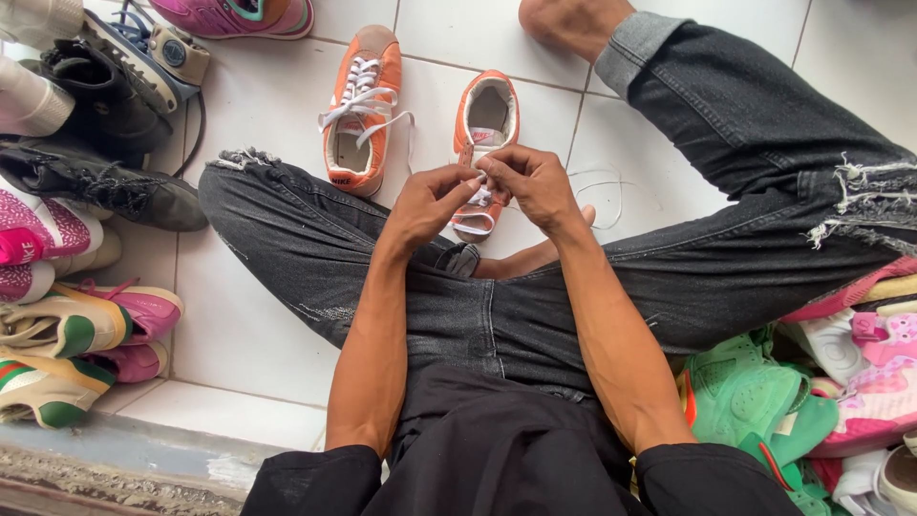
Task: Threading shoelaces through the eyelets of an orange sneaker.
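Down on a white tiled floor (258,325), a person sits cross-legged in dark ripped jeans (726,229), both hands raised together over an orange sneaker (485,143) that lies between the knees. The left hand (427,205) has its thumb and forefinger pressed together, pinching a white shoelace (482,186) at the sneaker's front; the right hand (532,182) meets it from the other side, its fingertips likewise closed on the same lace, the remaining fingers curled in. The two hands touch or nearly touch at the fingertips. A loose end of lace trails across the tiles to the right of the shoe. Just beside this sneaker, to its left, stands a matching orange sneaker (361,110), fully laced in white with a bow. Further left, a row of other shoes lines the floor's edge: black boots (91,124), a pink pair (33,248) and green-and-cream sneakers (57,358). At the lower right, beside the person's leg, lies a heap of green (750,397) and pink shoes (879,382). A pink sneaker (239,14) sits at the top edge.
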